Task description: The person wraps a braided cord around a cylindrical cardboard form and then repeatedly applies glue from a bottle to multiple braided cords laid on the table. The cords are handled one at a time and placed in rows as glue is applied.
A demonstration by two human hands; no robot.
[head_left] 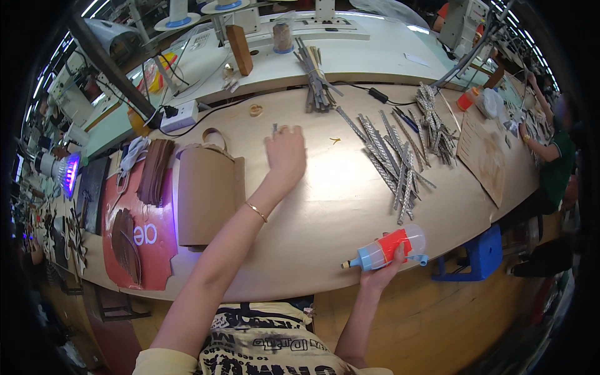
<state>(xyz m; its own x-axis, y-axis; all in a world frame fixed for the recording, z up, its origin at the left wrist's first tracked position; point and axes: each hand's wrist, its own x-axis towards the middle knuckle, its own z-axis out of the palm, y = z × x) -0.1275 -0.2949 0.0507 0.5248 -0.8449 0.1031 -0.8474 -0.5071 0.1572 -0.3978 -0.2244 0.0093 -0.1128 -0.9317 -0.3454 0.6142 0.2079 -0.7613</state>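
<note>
My right hand (382, 274) is wrapped round a clear squeeze bottle (375, 255) with a red band and light blue cap. The bottle lies nearly level over the table's front edge, its dark-tipped nozzle pointing left. Farther in, my left hand (287, 156) rests low over the tan table top (300, 231), fingers curled down. A small grey end shows just beyond those fingers; the rest of it is hidden. To the right of that hand lie a small yellow piece (335, 140) and a loose pile of grey braided strips (390, 156).
A brown curved sheet (209, 197) stands left of my left arm, beside a red sheet (156, 250) bearing brown strips (155, 172). Strip bundles (317, 84) lie at the back. A blue stool (478, 256) stands front right. Another person in green (556, 162) works at far right.
</note>
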